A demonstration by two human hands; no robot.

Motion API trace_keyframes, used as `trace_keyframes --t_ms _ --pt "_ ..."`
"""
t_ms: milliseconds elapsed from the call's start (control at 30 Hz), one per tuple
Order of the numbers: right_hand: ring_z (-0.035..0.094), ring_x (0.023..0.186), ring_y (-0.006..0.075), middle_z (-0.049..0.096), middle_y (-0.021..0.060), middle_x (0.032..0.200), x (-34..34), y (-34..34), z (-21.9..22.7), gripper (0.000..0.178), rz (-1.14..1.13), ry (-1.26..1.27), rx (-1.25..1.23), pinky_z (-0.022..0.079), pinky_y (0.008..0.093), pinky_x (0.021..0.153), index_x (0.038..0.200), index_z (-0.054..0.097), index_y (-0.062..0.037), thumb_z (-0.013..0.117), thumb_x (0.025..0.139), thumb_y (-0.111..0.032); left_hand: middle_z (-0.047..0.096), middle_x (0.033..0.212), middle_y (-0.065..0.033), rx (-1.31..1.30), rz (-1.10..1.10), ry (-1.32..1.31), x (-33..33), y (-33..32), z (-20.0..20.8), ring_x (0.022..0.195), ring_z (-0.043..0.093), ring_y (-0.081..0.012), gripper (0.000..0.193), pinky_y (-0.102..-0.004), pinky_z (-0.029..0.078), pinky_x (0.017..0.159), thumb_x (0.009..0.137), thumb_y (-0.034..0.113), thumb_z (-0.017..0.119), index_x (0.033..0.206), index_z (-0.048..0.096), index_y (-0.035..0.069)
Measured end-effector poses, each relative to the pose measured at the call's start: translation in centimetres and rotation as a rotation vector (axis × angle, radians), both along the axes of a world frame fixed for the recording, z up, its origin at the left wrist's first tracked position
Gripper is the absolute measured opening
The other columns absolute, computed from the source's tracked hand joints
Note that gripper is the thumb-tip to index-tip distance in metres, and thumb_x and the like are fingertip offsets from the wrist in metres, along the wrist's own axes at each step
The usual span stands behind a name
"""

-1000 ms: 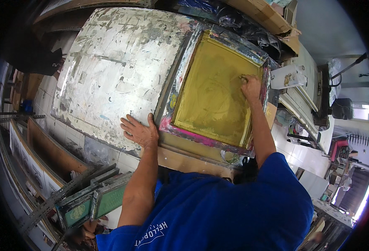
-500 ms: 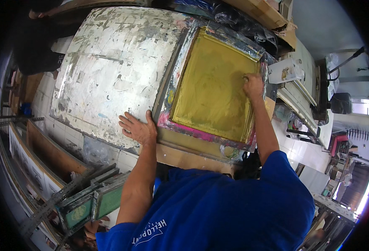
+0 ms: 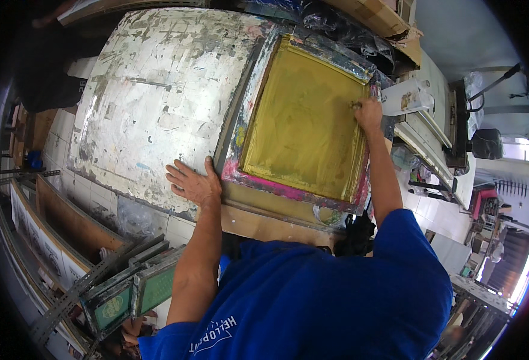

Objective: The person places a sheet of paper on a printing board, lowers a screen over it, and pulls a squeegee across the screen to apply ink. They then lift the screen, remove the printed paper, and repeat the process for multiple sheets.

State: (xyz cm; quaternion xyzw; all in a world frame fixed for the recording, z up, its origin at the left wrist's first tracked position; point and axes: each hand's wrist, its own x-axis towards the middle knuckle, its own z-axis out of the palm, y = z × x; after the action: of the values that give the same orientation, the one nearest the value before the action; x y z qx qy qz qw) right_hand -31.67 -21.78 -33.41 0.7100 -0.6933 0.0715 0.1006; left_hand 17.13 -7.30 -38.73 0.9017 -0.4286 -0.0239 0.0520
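A screen-printing frame (image 3: 257, 185) with yellow mesh (image 3: 306, 120) lies on the right part of the worktable. Its rails are smeared with pink, yellow and dark paint. My right hand (image 3: 370, 117) is closed over the mesh's right side, fingers curled inward. Something small and dark seems to sit at its fingertips, too small to name. Left of the frame, my left hand (image 3: 197, 185) rests flat on the white, paint-worn tabletop (image 3: 162, 90), fingers spread, thumb near the frame's edge.
Green-meshed screens (image 3: 155, 289) lean at the lower left beside wooden panels (image 3: 72, 213). Clear plastic (image 3: 135, 217) lies on the tiled floor. A white container (image 3: 407, 98) stands right of the frame. Cardboard (image 3: 366, 18) and black plastic bags line the far edge. Another person in dark clothes (image 3: 45, 66) is at the far left.
My right hand has shifted a little to the right, toward the frame's right rail. My left hand stays flat in place. The view has moved slightly.
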Motion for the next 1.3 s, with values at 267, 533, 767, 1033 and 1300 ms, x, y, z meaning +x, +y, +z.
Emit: trace_keyframes --t_ms 267,533,767,1033,1300 --pt "0.063 0.087 0.0342 0.064 0.0132 0.076 6.9 16.3 3.3 0.019 0.34 -0.18 0.515 0.047 0.0469 0.08 0.079 0.078 -0.0126 0.069 0.063 -0.008 0.014 0.166 -0.0237 0.02 0.026 0.038 0.1 0.4 0.1 0.153 0.013 -0.041 0.1 -0.0548 0.012 0.121 0.092 0.071 0.049 0.158 0.024 0.0" --pt "0.063 0.088 0.0339 0.065 0.0145 0.092 2.2 8.2 2.1 0.011 0.153 0.037 0.207 0.046 0.0465 0.084 0.08 0.077 -0.0143 0.07 0.071 -0.013 0.015 0.166 -0.0232 0.028 0.02 0.011 0.3 0.2 -0.5 0.153 0.013 -0.0401 0.1 -0.0548 0.012 0.121 0.092 0.074 0.045 0.158 0.024 0.001" --pt "0.064 0.086 0.0386 0.066 0.0197 0.089 -1.1 1.0 0.9 0.015 0.067 0.004 0.143 0.049 0.0502 0.08 0.083 0.077 -0.0119 0.069 0.07 -0.011 0.015 0.166 -0.0229 0.029 0.0 0.005 0.1 -0.2 0.0 0.153 0.014 -0.04 0.101 -0.0553 0.012 0.122 0.092 0.075 0.043 0.158 0.024 0.002" --pt "0.065 0.078 0.0336 0.066 0.0148 0.07 5.8 17.8 3.8 0.01 0.398 -0.093 0.44 0.045 0.0476 0.082 0.07 0.076 -0.0127 0.073 0.062 -0.009 0.015 0.166 -0.0231 0.048 0.028 0.02 0.2 0.2 -0.1 0.153 0.014 -0.0401 0.099 -0.0559 0.012 0.122 0.093 0.074 0.044 0.158 0.024 0.002" --pt "0.064 0.085 0.0329 0.068 0.0168 0.081 -3.0 -0.9 0.8 0.012 0.095 0.187 0.125 0.044 0.0459 0.08 0.077 0.075 -0.0108 0.07 0.069 -0.018 0.016 0.166 -0.0236 0.052 0.002 0.035 -0.2 -0.4 0.9 0.153 0.014 -0.0408 0.099 -0.0552 0.014 0.121 0.093 0.073 0.046 0.158 0.025 0.002"
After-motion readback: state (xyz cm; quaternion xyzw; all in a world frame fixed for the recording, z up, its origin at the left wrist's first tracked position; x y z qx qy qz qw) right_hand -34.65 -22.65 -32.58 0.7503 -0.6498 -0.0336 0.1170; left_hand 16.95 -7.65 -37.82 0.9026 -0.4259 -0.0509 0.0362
